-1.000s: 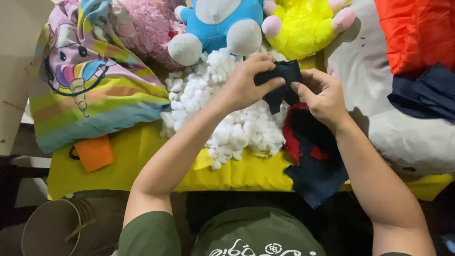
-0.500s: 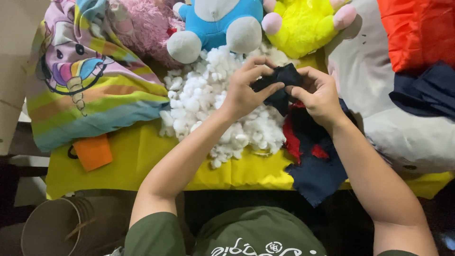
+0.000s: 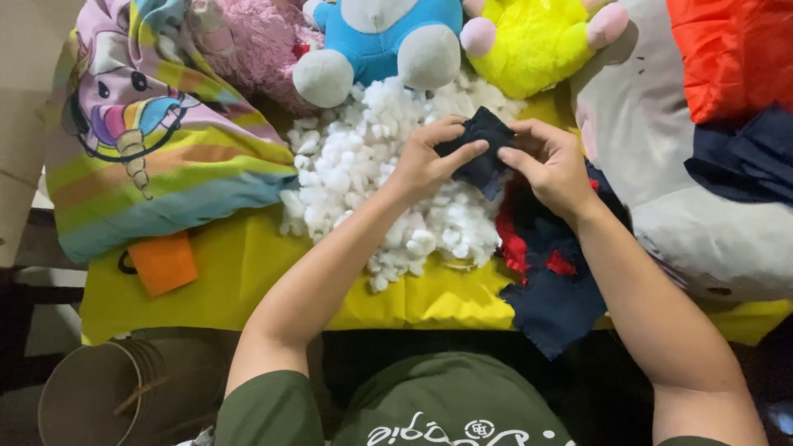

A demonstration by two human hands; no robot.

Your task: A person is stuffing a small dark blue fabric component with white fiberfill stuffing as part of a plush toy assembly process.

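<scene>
Both my hands pinch a small dark navy cloth piece [image 3: 481, 149] above a heap of white stuffing [image 3: 363, 177]. My left hand [image 3: 429, 161] grips its left side with thumb and fingers. My right hand [image 3: 549, 169] holds the right edge. Under my right wrist lies a pile of dark blue and red fabric [image 3: 549, 281], hanging over the front of the yellow table cover [image 3: 248, 272].
At the back sit a blue and white plush toy [image 3: 384, 41], a yellow plush toy [image 3: 537, 41] and a pink plush [image 3: 256, 41]. A striped unicorn pillow [image 3: 149, 140] lies left, an orange tag [image 3: 163, 262] below it. Orange fabric [image 3: 731, 49] and navy cloth [image 3: 743, 157] rest on a grey cushion [image 3: 694, 223].
My hands have stayed together on the navy piece, with only small shifts of the fingers along the cloth. The view has drifted slightly.
</scene>
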